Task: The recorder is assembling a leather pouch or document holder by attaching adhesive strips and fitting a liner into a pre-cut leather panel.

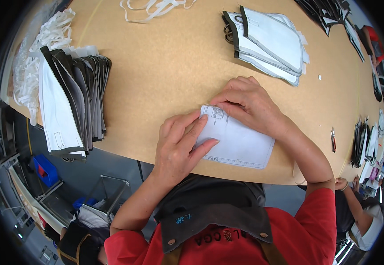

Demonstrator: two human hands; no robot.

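Observation:
A white panel with printed lines point(238, 140) lies on the tan table close to my body. My left hand point(178, 141) holds its left edge, fingers along the upper left corner and thumb resting on its face. At the top edge of the panel, my right hand point(249, 106) pinches with thumb and index finger, the other fingers curled. A thin pale sliver shows at that edge, and what lies under the right fingertips is partly hidden.
Black-edged white panels point(273, 44) are piled at the far right. A row of dark-edged panels point(61, 106) stands at the left beside tangled white straps point(53, 33). Small red-handled snips point(333, 140) lie at the right. Another person's arm point(353, 198) shows at lower right.

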